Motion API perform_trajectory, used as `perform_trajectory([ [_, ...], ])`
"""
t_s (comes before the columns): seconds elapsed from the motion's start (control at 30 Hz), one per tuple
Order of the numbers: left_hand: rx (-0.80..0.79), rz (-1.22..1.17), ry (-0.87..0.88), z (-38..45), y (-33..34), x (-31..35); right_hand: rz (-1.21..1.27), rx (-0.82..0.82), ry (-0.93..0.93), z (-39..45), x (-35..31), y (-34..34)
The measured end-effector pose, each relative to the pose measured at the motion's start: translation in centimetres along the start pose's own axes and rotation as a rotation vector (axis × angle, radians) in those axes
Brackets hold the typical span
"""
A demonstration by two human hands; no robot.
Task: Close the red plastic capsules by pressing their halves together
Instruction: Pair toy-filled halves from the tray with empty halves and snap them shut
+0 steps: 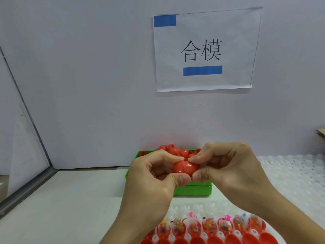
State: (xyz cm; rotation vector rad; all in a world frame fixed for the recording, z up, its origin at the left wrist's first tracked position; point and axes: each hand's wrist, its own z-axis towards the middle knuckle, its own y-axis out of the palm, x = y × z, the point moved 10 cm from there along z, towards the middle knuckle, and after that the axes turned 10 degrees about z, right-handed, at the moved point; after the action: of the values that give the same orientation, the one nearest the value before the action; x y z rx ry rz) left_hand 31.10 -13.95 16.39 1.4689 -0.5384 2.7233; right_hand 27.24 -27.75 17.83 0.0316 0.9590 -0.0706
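Both hands hold one red capsule (pixel 185 167) between them. The left hand (pixel 154 175) pinches its left side with thumb and fingers. The right hand (pixel 226 166) pinches its right side the same way. The two thumbs nearly touch under the capsule, and a seam line shows on its front. Just behind the grip sits a green tray (pixel 193 190) heaped with red halves (pixel 171 149). Below the grip, near the wrists, open red halves with small toys (pixel 209 225) stand in a white holder (pixel 197 207).
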Motion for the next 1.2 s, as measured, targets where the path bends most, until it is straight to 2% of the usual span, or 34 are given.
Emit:
perform_trajectory([
  [0.23, 0.012, -0.023, 0.005, -0.1, 0.0, 0.0, -0.047, 0.015, -0.04, -0.1, -0.1, -0.1],
  [0.57, 0.062, 0.087, 0.141, -0.2, 0.0, 0.4, -0.137, 0.042, -0.083, -0.2, -0.5, 0.3],
  [0.67, 0.007, -0.109, 0.084, 0.3, 0.1, -0.3, -0.058, -0.021, -0.032, -0.2, -0.7, 0.5],
  [0.77, -0.08, -0.339, 0.015, 0.3, 1.1, -0.6, -0.059, 0.004, 0.005, 0.0, -0.3, 0.2],
  [0.9, -0.111, -0.402, 0.001, 0.0, 1.9, -0.7, -0.001, 0.016, 0.032, -0.1, 0.5, 0.6],
  [1.0, -0.078, -0.343, 0.023, -0.1, 1.7, -0.8, 0.074, 0.039, 0.046, 0.0, 0.9, 0.4],
  [1.07, -0.021, -0.247, 0.065, -0.2, 1.1, -0.6, 0.171, 0.05, 0.121, 0.0, 1.8, 0.6],
  [1.2, 0.122, 0.095, 0.122, -0.6, 0.1, -0.3, 0.381, 0.03, 0.312, -0.5, 4.2, 1.5],
])
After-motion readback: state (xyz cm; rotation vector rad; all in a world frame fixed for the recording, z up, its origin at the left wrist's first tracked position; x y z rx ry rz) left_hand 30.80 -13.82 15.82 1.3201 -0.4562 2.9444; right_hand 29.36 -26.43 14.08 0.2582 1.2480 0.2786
